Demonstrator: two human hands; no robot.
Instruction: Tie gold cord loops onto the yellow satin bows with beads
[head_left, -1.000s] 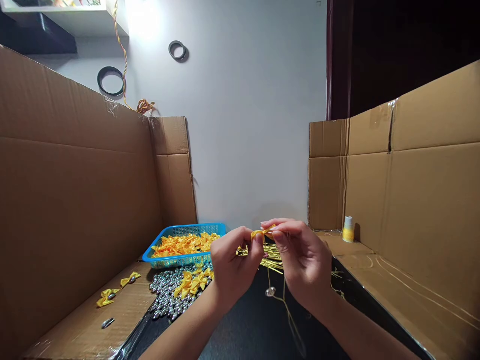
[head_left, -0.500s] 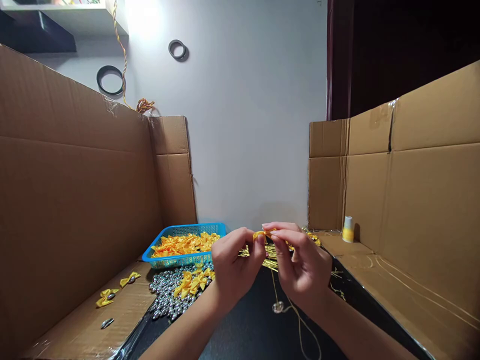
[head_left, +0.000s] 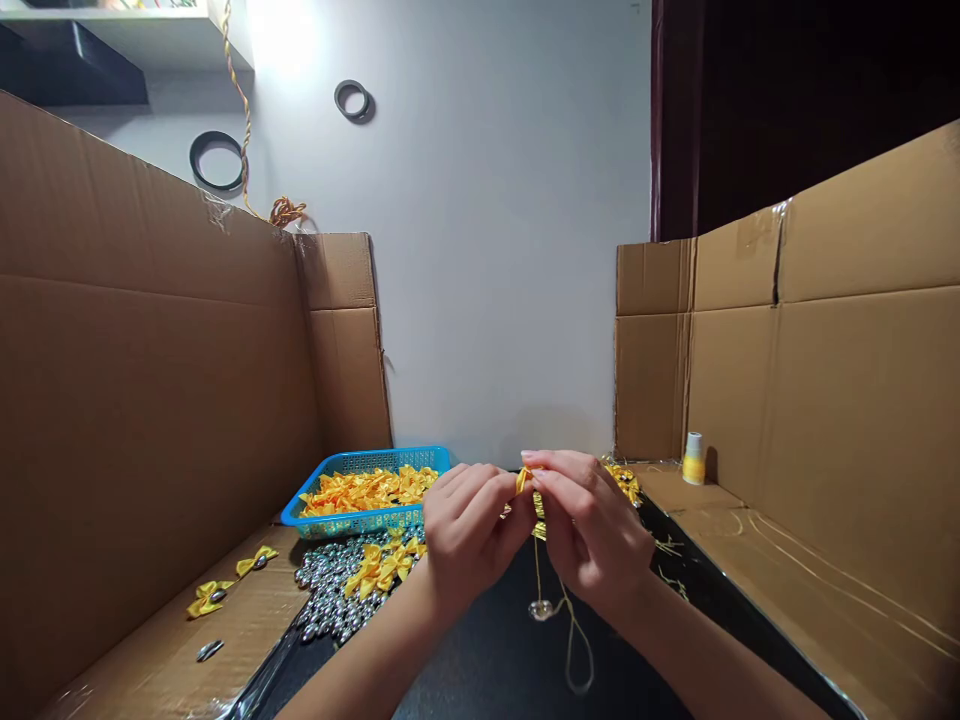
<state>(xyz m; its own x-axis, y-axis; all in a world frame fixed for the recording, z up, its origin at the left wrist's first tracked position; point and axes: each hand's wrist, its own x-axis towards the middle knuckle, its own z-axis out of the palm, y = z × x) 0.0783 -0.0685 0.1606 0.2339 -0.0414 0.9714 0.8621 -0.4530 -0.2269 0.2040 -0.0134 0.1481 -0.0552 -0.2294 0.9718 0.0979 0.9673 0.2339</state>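
Observation:
Between the fingertips of both hands is a small yellow ribbon bow [head_left: 523, 480], mostly covered by the fingers. My left hand [head_left: 472, 530] pinches it from the left, fingers curled. From the right, my right hand [head_left: 592, 520] closes thumb and fingers on the same bow. A thin yellow thread [head_left: 571, 640] hangs in a loop below the hands, and a shiny silver bead [head_left: 541, 609] dangles on it. Behind the fingers, gold strips [head_left: 539, 520] show in part.
Left of the hands stands a blue basket [head_left: 330, 522] of yellow bows, with silver beads [head_left: 337, 590] and loose bows [head_left: 386, 562] before it. More bows lie on the left cardboard [head_left: 210, 598]. A thread spool [head_left: 694, 460] stands right. Cardboard walls [head_left: 840, 380] flank both sides.
The hands have drawn closer together and the bow is now more hidden. The hanging bead has shifted left, and the thread loop is shorter and narrower.

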